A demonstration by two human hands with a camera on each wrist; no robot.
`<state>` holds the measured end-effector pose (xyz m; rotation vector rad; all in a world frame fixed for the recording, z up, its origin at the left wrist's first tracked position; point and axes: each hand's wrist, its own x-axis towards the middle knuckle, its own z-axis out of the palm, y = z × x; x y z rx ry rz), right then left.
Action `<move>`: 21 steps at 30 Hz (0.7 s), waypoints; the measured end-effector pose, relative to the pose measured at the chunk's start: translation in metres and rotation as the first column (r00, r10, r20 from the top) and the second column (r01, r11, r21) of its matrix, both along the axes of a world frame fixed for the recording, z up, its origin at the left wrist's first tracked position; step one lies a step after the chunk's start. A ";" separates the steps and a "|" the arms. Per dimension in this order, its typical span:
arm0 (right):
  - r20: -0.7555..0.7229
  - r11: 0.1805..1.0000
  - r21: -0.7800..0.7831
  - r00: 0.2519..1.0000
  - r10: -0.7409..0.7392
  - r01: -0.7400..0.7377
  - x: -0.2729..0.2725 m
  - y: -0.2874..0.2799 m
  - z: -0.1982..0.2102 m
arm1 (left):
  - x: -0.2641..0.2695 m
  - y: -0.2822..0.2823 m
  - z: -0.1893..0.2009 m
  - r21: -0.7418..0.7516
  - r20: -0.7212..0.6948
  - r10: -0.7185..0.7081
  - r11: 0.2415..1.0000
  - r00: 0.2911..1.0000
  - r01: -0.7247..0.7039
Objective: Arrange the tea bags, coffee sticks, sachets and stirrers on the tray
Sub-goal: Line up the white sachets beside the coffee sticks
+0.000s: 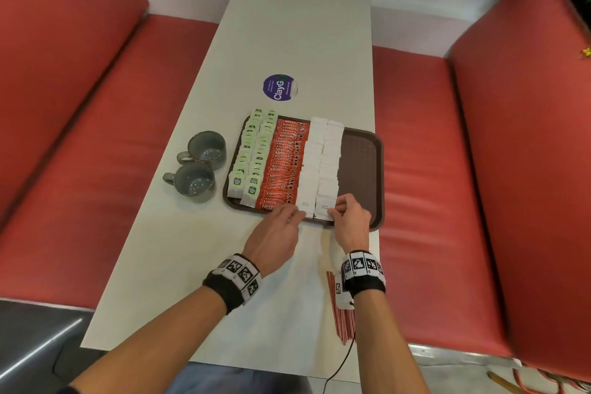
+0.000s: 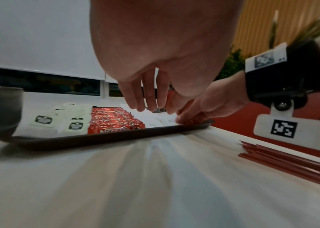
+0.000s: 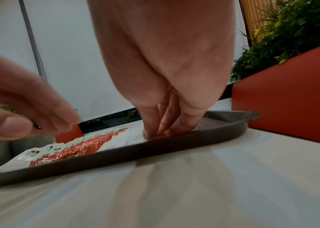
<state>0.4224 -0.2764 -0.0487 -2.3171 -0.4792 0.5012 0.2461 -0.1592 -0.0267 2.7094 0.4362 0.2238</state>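
Observation:
A brown tray (image 1: 364, 166) holds green tea bags (image 1: 252, 153) in two columns at its left, red coffee sticks (image 1: 284, 166) beside them, then white sugar sachets (image 1: 319, 163) in two columns. The tray's right strip is bare. My right hand (image 1: 335, 209) pinches the right edge of the nearest sachet (image 1: 324, 206) of the right column, thumb and fingertips (image 3: 149, 134) down on it. My left hand (image 1: 294, 213) reaches with straight fingers (image 2: 149, 100) to the near corner of the left column and holds nothing. Red stirrers (image 1: 343, 320) lie on the table under my right wrist.
Two grey mugs (image 1: 204, 150) (image 1: 192, 182) stand left of the tray. A round purple sticker (image 1: 279, 87) lies on the white table (image 1: 287, 35) beyond it. Red benches (image 1: 431, 169) flank the table. A black cable (image 1: 339, 368) hangs off the near edge.

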 end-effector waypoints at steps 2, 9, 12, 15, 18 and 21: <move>0.044 1.000 -0.019 0.999 -0.011 0.011 0.000 0.003 -0.003 | 0.011 -0.005 0.000 0.038 -0.021 -0.061 0.997 0.998 0.061; 0.028 0.999 -0.038 0.999 0.017 -0.015 0.003 0.001 -0.005 | 0.040 -0.018 -0.006 0.071 -0.082 -0.171 0.982 0.982 0.176; 0.038 0.997 -0.066 0.999 -0.029 0.031 0.023 0.007 0.009 | 0.044 -0.017 -0.014 0.080 -0.141 -0.178 0.978 0.974 0.190; 0.033 0.993 -0.095 0.997 -0.073 0.076 0.058 0.029 0.022 | 0.044 -0.018 -0.020 0.093 -0.169 -0.189 0.974 0.967 0.206; -0.064 0.991 -0.133 0.997 -0.034 0.025 0.098 0.060 0.023 | 0.046 -0.017 -0.025 0.114 -0.175 -0.203 0.968 0.963 0.224; -0.067 0.981 -0.191 0.997 0.034 -0.046 0.123 0.089 0.021 | 0.048 -0.017 -0.028 0.126 -0.178 -0.212 0.964 0.961 0.235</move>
